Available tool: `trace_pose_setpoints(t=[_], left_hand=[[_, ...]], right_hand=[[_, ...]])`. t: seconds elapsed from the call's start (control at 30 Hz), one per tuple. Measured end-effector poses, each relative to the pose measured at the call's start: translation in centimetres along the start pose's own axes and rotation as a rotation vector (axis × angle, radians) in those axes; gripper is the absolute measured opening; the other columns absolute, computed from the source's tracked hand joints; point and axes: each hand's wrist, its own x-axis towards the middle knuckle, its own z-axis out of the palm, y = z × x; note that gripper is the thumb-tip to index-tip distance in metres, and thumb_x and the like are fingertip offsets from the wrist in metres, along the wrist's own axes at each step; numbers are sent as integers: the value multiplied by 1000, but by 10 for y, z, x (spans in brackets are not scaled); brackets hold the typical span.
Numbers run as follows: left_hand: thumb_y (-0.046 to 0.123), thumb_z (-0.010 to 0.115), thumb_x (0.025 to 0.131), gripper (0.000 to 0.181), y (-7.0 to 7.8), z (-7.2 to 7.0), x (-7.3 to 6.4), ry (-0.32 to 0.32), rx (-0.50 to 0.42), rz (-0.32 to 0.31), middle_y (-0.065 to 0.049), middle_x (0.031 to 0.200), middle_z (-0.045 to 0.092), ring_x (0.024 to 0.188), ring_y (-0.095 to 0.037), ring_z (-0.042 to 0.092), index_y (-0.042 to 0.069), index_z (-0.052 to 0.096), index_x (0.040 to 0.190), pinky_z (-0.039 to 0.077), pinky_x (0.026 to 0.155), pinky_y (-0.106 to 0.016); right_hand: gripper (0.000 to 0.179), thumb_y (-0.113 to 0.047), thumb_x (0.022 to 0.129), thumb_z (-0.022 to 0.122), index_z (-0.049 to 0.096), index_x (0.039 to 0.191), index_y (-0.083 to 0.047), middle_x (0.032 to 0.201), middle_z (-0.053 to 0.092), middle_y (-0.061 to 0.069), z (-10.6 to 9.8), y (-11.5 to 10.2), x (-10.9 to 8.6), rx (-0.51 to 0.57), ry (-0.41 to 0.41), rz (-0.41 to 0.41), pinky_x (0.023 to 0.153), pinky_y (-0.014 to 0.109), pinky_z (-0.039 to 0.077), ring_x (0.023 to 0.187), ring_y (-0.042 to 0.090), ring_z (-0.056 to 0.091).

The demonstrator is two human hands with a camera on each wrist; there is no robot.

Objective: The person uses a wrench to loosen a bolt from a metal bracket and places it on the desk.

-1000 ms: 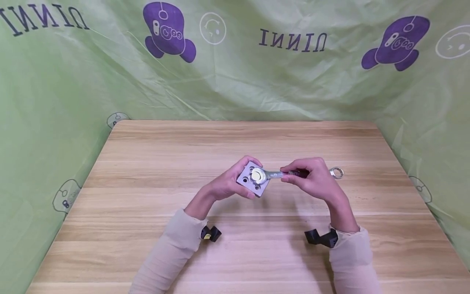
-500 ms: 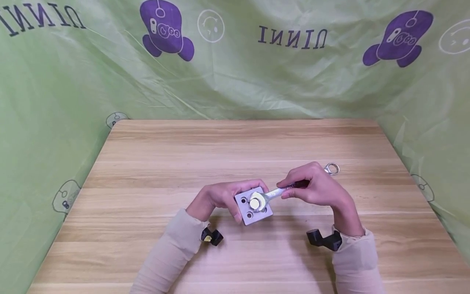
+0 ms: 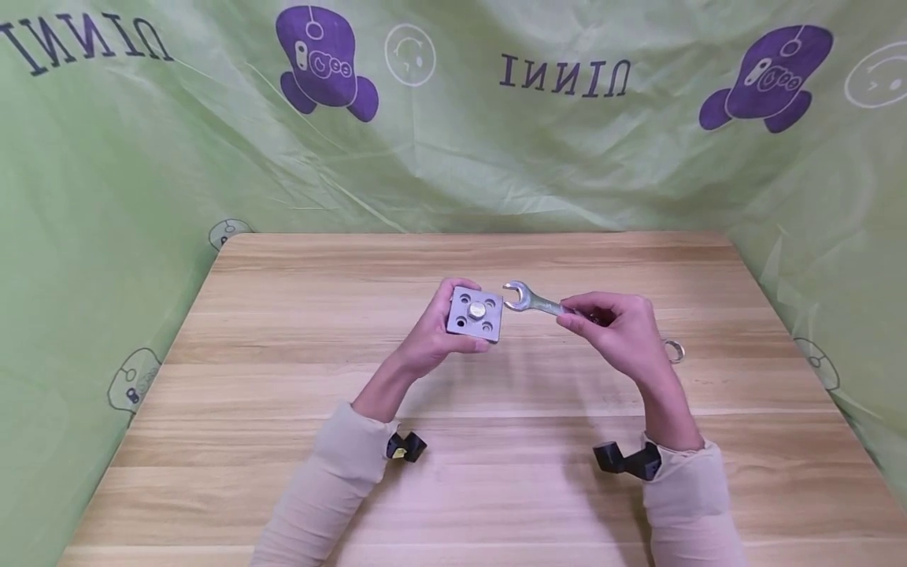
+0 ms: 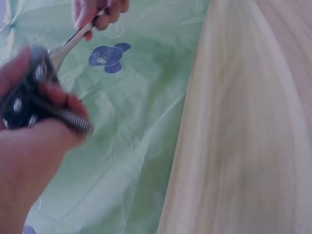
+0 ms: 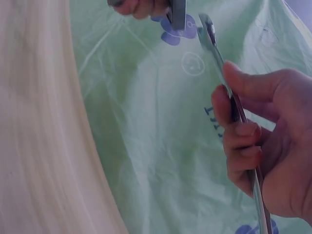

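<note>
My left hand (image 3: 431, 340) grips a square grey metal plate (image 3: 459, 331) by its edges, its face turned up toward the head view. Several holes sit near the plate's corners, and a hex bolt head (image 3: 478, 311) stands at its centre. The bolt's threaded shank (image 4: 68, 118) sticks out of the back, between the left fingers, in the left wrist view. My right hand (image 3: 615, 331) holds a combination wrench (image 3: 542, 304) around the middle of its handle. The wrench's open end is just right of the plate, off the bolt head; its ring end shows beyond the right wrist.
Both hands are above a wooden table (image 3: 340, 268). A green printed curtain (image 3: 453, 157) encloses the back and both sides. Black camera mounts (image 3: 627, 461) are strapped at both wrists.
The wrench has come off the bolt head and moved right of the plate. Since half a second ago, the left hand has raised and turned the plate, moving it farther from the body.
</note>
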Motion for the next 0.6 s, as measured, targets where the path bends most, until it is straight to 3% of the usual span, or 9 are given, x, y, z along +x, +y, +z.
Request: trace_pose_setpoints(t=[0.13, 0.27, 0.4, 0.6], left_hand=[[-20, 65, 73, 75, -5, 6, 4, 195, 72, 66, -11, 117, 54, 90, -7, 66, 0, 27, 135, 57, 76, -20], [-20, 66, 74, 76, -10, 9, 6, 298, 82, 124, -21, 124, 53, 90, -5, 66, -1, 25, 134, 57, 77, -19], [-22, 66, 74, 76, -12, 11, 6, 337, 84, 153, -28, 132, 50, 92, -4, 65, -1, 23, 134, 57, 77, -17], [-21, 67, 75, 77, -14, 14, 6, 320, 102, 153, -30, 135, 48, 95, -3, 64, -1, 22, 135, 56, 79, -17]], right_hand=[[15, -8, 82, 81, 78, 95, -1, 74, 72, 10, 12, -3, 1, -18, 32, 35, 50, 18, 40, 56, 2, 50], [16, -10, 83, 81, 78, 96, -2, 77, 73, 14, 22, -7, 0, -33, 19, 50, 51, 18, 41, 57, 3, 51], [16, -11, 83, 81, 78, 96, -2, 77, 73, 13, 32, -9, 0, -52, -15, 62, 51, 19, 42, 58, 4, 51], [18, -13, 84, 80, 78, 98, -2, 76, 73, 13, 43, -15, 0, -71, -23, 79, 53, 18, 42, 60, 5, 51]])
